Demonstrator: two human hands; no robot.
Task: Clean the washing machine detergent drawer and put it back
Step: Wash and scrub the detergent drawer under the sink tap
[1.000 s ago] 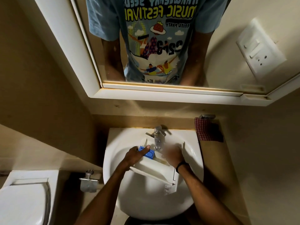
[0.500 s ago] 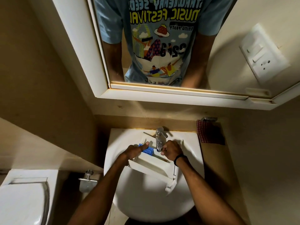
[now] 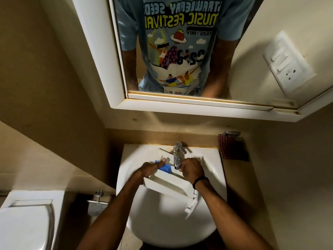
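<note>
A white detergent drawer (image 3: 169, 184) lies across the white sink basin (image 3: 162, 219), its open compartments under the chrome tap (image 3: 177, 156). A blue insert (image 3: 164, 168) sits in its left compartment. My left hand (image 3: 150, 168) grips the drawer's left wall, thumb lying on the blue insert. My right hand (image 3: 191, 168) is curled inside the drawer just below the tap spout; what its fingers touch is hidden. A black band circles that wrist.
A mirror cabinet (image 3: 180, 103) hangs above the sink. A red checked cloth (image 3: 227, 147) hangs at the right of the basin. A toilet (image 3: 25, 222) stands at the lower left, with a chrome wall fitting (image 3: 98, 201) beside the sink. A switch plate (image 3: 286, 64) shows in the mirror.
The drawer has been lifted and shifted toward the tap. My right hand moved from the drawer's right side to under the spout. My left hand kept its hold.
</note>
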